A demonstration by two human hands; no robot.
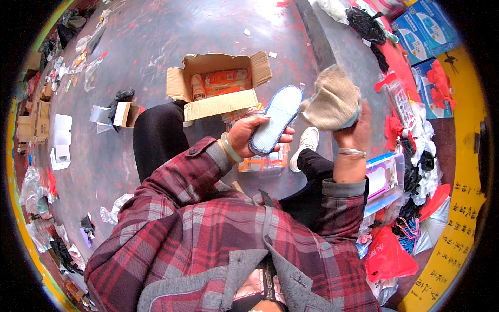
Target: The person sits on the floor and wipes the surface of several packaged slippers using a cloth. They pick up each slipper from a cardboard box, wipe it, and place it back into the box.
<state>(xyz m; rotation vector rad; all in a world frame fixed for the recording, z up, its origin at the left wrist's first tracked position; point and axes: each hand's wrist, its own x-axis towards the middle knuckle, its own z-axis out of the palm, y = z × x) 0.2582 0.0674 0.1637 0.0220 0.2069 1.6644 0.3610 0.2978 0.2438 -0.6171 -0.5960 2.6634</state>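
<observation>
My left hand (244,136) grips a white shoe insole (281,112) with dark blue stitched edging. Its thumb lies on the upper face and the fingertips show at the far side. To the right, my right hand (353,130) holds up a beige, fuzzy cloth piece (332,99) with some light blue at its edge. Most of the right fingers are behind the cloth, and what kind of thing it is I cannot tell. The insole and the cloth are apart, close together in front of me.
An open cardboard box (221,109) with orange packets (221,80) stands ahead, between my knees. More orange-and-white packs (264,160) lie below the insole. At right are a clear plastic bin (385,182), red bags (391,255) and blue cartons (425,28). Scraps and bags litter the left side.
</observation>
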